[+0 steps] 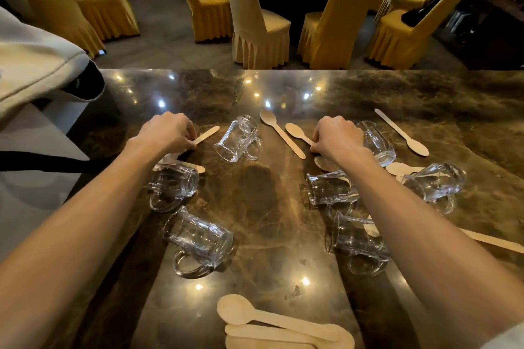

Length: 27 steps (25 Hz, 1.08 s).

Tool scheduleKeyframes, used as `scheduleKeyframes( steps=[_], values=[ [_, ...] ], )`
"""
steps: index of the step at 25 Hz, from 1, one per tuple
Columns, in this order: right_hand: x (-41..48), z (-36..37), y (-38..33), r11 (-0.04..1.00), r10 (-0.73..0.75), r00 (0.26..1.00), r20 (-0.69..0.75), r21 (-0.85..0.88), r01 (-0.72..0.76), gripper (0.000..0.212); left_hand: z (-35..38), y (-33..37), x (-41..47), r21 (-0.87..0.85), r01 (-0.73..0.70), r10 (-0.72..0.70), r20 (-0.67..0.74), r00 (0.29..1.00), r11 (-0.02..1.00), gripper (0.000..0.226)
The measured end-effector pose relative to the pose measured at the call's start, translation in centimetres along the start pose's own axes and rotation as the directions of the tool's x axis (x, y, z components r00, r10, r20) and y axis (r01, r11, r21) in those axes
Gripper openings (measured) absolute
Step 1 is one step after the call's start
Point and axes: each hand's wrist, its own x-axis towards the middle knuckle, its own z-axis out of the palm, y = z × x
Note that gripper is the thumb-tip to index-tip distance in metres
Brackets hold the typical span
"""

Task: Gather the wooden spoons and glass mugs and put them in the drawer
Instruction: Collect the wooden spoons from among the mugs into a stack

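1. Reaching out over the counter [269,207], both hands are down on wooden spoons, one either side of the middle mug [239,139], which lies tipped on its side.
2. The left hand [167,133], left of the middle mug, has its fingers curled down over the left spoon [208,133]. The spoon's handle sticks out towards the mug, slanting away from the person.
3. The right hand [336,136], right of the middle mug, pinches the handle end of the right spoon [295,130]. The bowl points back towards the mug, so the long axis runs from the fingertips up and leftward.
4. A long spoon [280,132] lies between the middle mug and the right spoon, nearly parallel to it and close. I judge the right hand nearer to it.
5. Another mug [378,144] lies just behind the right hand, on the side away from the middle mug. Lifting straight up looks safer than sweeping sideways.
6. Nearer the person than the middle mug, five more mugs lie tipped over, among them one [173,184] just below the left wrist and one [329,190] under the right forearm. A stack of spoons [283,323] sits nearest of all.
7. Bare counter lies beyond the middle mug up to the far edge, and in a lane running from it towards the person.
8. The drawer is not in view.
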Motion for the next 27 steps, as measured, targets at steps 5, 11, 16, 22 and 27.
scheduleKeyframes(
  steps=[5, 11, 16, 22, 27],
  values=[
    [-0.3, 0.3, -0.1, 0.996, 0.01, 0.999, -0.053, 0.087, -0.005, 0.015, 0.3, 0.1, 0.2, -0.06, -0.028, 0.026, -0.045, 0.999, 0.998, 0.015],
    [-2.0, -2.4, -0.5, 0.969, -0.054, 0.973, -0.223, 0.223, 0.105, 0.016, -0.9, 1.0, -0.4, -0.28, -0.148, 0.077, -0.25, 0.965, 0.948, 0.021],
    [-5.6, -4.9, -1.0, 0.951, -0.158, 0.944, -0.291, 0.211, 0.224, 0.014, -2.3, 2.5, -1.7, -0.334, -0.274, 0.119, -0.418, 0.901, 0.902, 0.022],
    [-12.0, -5.7, -1.1, 0.889, -0.288, 0.899, -0.33, 0.256, 0.379, 0.014, -4.6, 4.9, -6.2, -0.279, -0.416, 0.22, -0.533, 0.817, 0.866, 0.029],
    [-18.3, -3.9, -0.8, 0.822, -0.411, 0.882, -0.229, 0.325, 0.468, 0.013, -5.9, 7.0, -11.9, -0.271, -0.549, 0.33, -0.568, 0.754, 0.79, 0.031]
  ],
)
